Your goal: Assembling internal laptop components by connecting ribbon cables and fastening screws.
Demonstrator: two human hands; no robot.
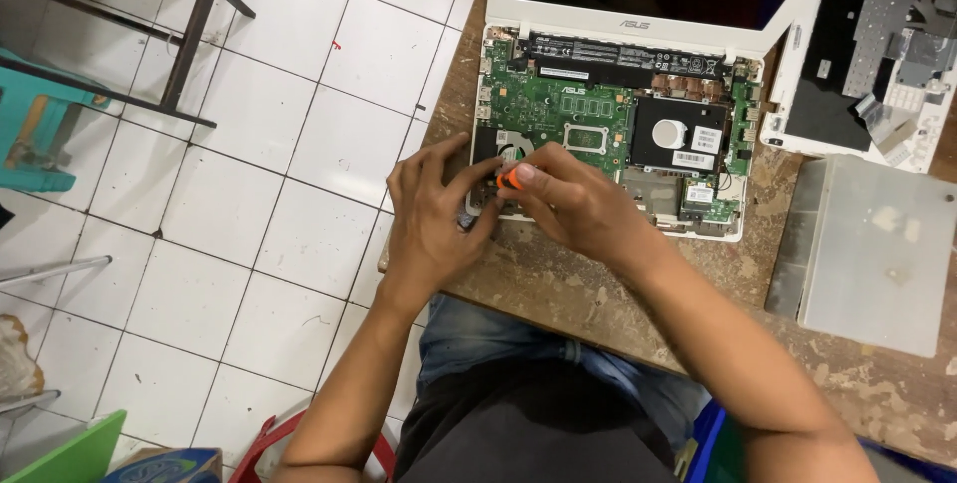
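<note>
Seen from above, a person sits at a worn wooden bench with one white laptop lying open at the far edge, its bottom shell uncovered like a shallow tray. Inside the shell lie one green circuit board, one long black battery along the hinge side, and one black hard drive to the right of the board. Both hands meet over the shell's near-left corner. The right hand is closed around a small orange-handled screwdriver, its tip hidden beneath the fingers. The left hand has its fingers curled down onto the laptop's left edge, just beside the screwdriver; whether it grips anything cannot be told. To the right, near the bench's far-right corner, rests one detached white cover panel with its dark inner face up, and just in front of it one flat grey panel. The bench's left edge runs close by the left hand, with white tiled floor open beyond it. Bare wood stays free along the near edge between the laptop and the person's lap.
</note>
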